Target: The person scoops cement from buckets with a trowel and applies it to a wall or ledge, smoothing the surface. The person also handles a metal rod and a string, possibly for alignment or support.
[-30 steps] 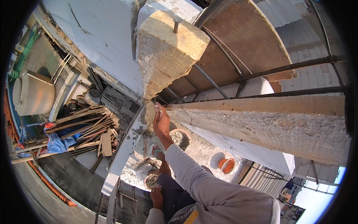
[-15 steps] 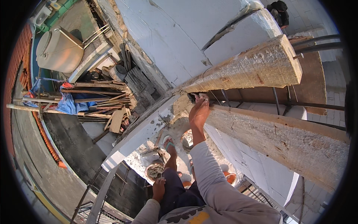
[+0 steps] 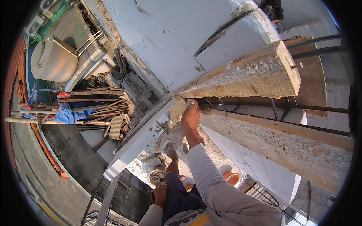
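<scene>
My right hand (image 3: 190,116) reaches up to the junction of the rough upper timber (image 3: 245,75) and the lower board (image 3: 271,147), beside crumbly mortar (image 3: 176,111). Its fingers are bent closed at the gap; whatever they grip is too small or hidden to make out. Dark steel bars (image 3: 320,108) run between the timbers. Low by my thigh, my left hand (image 3: 160,194) has curled fingers, their contents unclear. Beneath me, a container of grey mortar (image 3: 157,176) stands near my sandaled foot (image 3: 169,148).
A white cracked block wall (image 3: 151,41) rises ahead. At left are a water tank (image 3: 52,62), stacked wood scraps (image 3: 98,105), a blue tarp (image 3: 69,113) and a drop beside the white ledge (image 3: 124,154). A person (image 3: 273,11) is at upper right. Orange containers (image 3: 230,177) sit below.
My view has swung since a second ago, bringing the wall and the other person into sight. My right hand stays at the timber junction; its fingers have curled slightly more.
</scene>
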The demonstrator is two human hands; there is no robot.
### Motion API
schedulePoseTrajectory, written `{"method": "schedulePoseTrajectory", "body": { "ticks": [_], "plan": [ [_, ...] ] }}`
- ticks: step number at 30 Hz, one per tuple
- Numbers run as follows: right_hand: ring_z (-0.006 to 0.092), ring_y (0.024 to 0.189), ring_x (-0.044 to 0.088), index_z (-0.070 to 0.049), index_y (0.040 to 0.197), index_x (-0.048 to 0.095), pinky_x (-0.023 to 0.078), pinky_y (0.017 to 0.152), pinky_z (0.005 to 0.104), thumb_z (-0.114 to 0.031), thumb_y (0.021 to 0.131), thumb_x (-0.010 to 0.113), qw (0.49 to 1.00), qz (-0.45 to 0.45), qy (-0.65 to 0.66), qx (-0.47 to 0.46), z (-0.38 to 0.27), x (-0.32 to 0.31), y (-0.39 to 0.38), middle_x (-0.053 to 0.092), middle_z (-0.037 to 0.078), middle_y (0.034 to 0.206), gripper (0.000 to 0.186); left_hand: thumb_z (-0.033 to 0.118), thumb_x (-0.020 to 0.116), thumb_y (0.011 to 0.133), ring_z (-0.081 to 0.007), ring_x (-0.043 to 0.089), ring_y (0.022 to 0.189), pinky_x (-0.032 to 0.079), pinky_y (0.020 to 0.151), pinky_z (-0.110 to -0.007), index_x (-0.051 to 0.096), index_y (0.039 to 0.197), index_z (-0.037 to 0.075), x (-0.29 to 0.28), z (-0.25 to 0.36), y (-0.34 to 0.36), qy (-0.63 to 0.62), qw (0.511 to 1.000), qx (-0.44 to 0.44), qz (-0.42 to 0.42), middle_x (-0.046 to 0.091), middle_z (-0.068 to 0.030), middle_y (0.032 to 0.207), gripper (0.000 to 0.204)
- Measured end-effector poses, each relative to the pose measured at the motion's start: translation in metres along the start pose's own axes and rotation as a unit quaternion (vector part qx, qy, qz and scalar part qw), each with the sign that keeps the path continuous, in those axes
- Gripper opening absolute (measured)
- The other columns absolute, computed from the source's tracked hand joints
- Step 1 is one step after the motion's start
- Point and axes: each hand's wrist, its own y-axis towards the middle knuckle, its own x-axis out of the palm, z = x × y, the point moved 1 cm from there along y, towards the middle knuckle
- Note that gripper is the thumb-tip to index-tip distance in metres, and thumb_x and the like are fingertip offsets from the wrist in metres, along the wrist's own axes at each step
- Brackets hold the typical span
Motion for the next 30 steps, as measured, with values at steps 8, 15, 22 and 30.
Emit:
{"method": "schedulePoseTrajectory", "body": {
  "ticks": [8,15,22,30],
  "plan": [
    [0.0489,0.120,0.056,0.002,0.137,0.047,0.047,0.099,0.0488,-0.012,0.106,0.041,0.998,-0.056,0.002,0.013,-0.020,-0.005,-0.005,0.054,0.036,0.131,0.035,0.021,0.059,0.099,-0.0197,0.069,0.091,0.053,0.086,-0.033,0.070,0.109,-0.005,-0.007,0.003,0.007,0.015,1.000,-0.001,0.016,0.074,-0.0116,0.097,0.030],
    [0.0512,0.120,0.056,0.007,0.141,0.043,0.049,0.099,0.0508,-0.009,0.103,0.041,0.996,-0.093,-0.005,-0.013,-0.013,0.013,-0.005,0.053,0.036,0.136,0.041,0.021,0.059,0.099,-0.0194,0.069,0.092,0.053,0.084,-0.033,0.069,0.109,-0.006,-0.012,0.008,0.000,-0.009,1.000,0.008,0.010,0.074,-0.0116,0.096,0.030],
    [0.0514,0.105,0.060,0.009,0.116,0.056,0.048,0.089,0.0545,-0.007,0.104,0.047,0.998,0.043,0.000,-0.040,-0.008,-0.003,-0.003,0.063,0.033,0.111,0.022,0.022,0.057,0.100,-0.0189,0.070,0.090,0.054,0.085,-0.032,0.067,0.115,-0.007,-0.010,0.019,0.001,0.033,0.999,0.000,-0.015,0.074,-0.0127,0.099,0.034],
    [0.0303,0.118,0.066,0.001,0.120,0.047,0.052,0.101,0.0391,-0.010,0.111,0.040,0.960,0.059,0.256,0.095,-0.005,-0.014,-0.030,0.064,0.022,0.123,0.016,0.023,0.057,0.099,-0.0210,0.072,0.088,0.055,0.084,-0.034,0.070,0.111,-0.006,-0.008,0.006,0.008,0.051,0.998,0.036,-0.001,0.076,-0.0144,0.096,0.035]
  ]
}}
